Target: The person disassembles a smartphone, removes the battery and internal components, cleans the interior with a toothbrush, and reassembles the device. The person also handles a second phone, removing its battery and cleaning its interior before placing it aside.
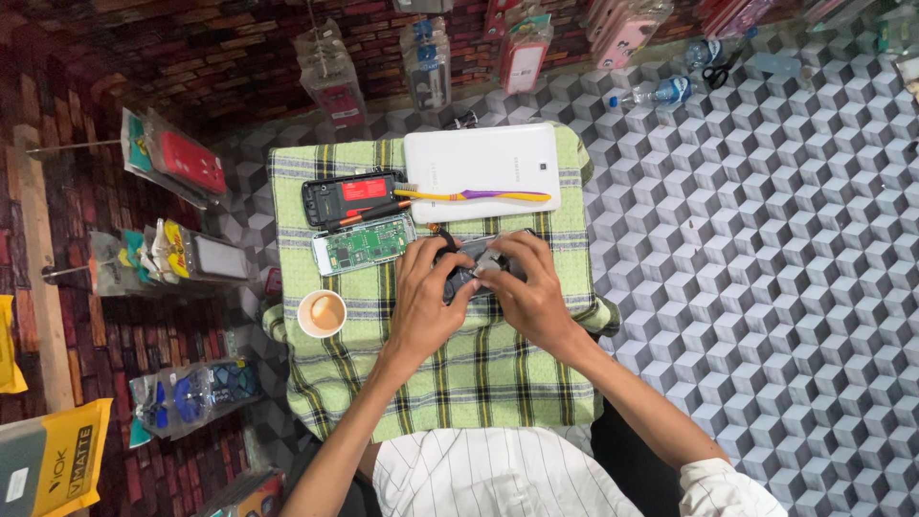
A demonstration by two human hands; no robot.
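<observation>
1. Left hand (426, 292) & right hand (522, 287): both closed round a dark opened phone (469, 268), held just above the cloth at desk centre. Left hand grips its left end; right-hand fingertips (493, 260) pinch a small grey part on its top face.
2. Phone appearance: dark body, back apparently off, grey metallic piece showing between the thumbs; rest hidden by the fingers, so detail can't be told.
3. Just beyond the hands: bare green circuit board (364, 244) in a pale frame, touching an orange-handled screwdriver (369, 215) that lies across a black phone shell w/ red battery (349, 196).
4. Further out: white tablet (479, 163), face down, w/ a yellow-purple toothbrush (474, 195) lying on its near edge.
5. Left of the hands: paper cup (322, 313) holding a milky drink, near the cloth's edge.
6. Base: green checked cloth (459, 373) over a small desk.
7. Risks (judged): a slip of the pinch could bend or drop the small part into the cloth folds; an elbow nudge could tip the cup, wetting the exposed board nearby.
</observation>
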